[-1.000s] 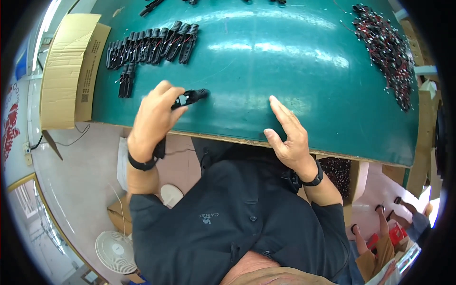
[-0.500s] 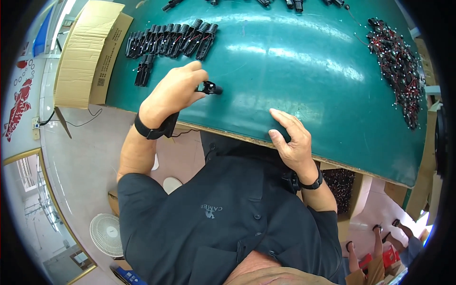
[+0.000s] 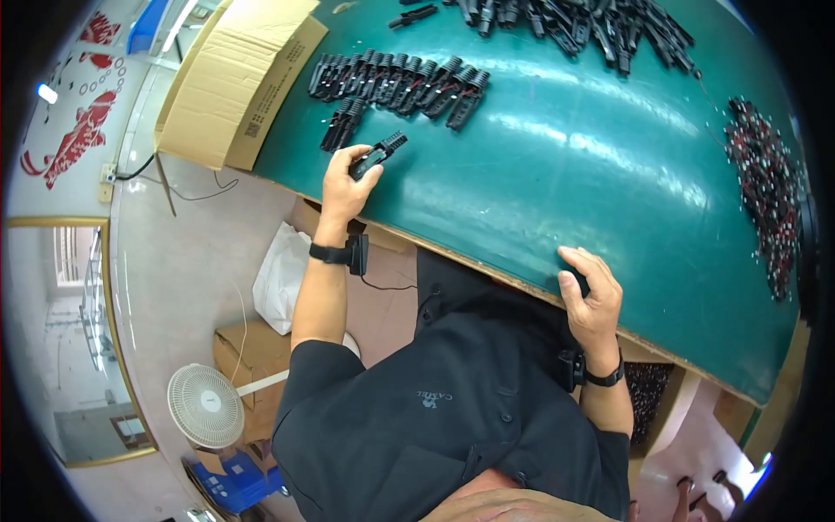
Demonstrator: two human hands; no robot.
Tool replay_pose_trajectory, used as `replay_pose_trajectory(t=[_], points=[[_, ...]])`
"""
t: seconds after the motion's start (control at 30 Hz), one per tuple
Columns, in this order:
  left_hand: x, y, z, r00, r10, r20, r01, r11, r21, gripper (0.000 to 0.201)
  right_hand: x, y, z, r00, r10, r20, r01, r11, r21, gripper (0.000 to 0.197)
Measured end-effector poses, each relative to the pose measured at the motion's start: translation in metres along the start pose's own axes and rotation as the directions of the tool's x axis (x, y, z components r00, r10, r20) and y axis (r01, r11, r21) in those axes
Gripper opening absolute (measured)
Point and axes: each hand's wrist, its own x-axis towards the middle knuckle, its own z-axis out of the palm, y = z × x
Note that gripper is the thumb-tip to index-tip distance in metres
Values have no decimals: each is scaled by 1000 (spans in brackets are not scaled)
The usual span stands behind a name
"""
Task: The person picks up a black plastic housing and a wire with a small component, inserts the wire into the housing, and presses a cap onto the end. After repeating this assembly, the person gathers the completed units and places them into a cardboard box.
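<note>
Between the thumb and fingers of my left hand [image 3: 344, 190] is a black plastic housing [image 3: 379, 157] with a ribbed end, tilted up to the right just above the table's near left part. Beyond it lies a row of similar housings [image 3: 400, 84], with red wires showing in some. A smaller group of housings [image 3: 343, 124] lies nearest to that hand. My right hand [image 3: 595, 300] rests at the near edge of the green table [image 3: 496, 196], fingers stretched out and thumb apart. A dark patch under its palm is too unclear to make out.
A cardboard box [image 3: 230, 83] stands at the table's left end. Many loose black housings [image 3: 600, 30] are heaped at the far side. A long pile of small red-and-black wired parts [image 3: 765, 191] covers the right end. A white fan [image 3: 206, 405] stands on the floor, lower left.
My view has shifted, bringing more of the far heap into sight. The left hand has turned, so the housing now points up to the right. My right hand stays at the table edge.
</note>
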Motion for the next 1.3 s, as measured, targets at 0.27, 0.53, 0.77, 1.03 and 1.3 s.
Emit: replay_pose_trajectory(t=[0.27,0.53,0.77,1.03,1.3], points=[[45,-24,-11,981,164,-105,-39,692,721,38,-3,0,3,1000,4,6,-4,1000,-5,21],[97,-81,-20,996,-56,-69,84,849,522,44,-3,-6,-3,1000,1,-22,-2,999,-45,23],[59,-81,-23,958,204,-200,-66,840,539,57,23,-5,-31,996,29,86,-27,999,-19,27],[-25,70,67,986,169,1,-168,985,-32,47,161,115,-171,940,274,-202,-340,739,-582,38],[-40,81,83,982,187,33,-187,982,3,47,305,126,-55,952,156,-264,-304,585,-752,49]])
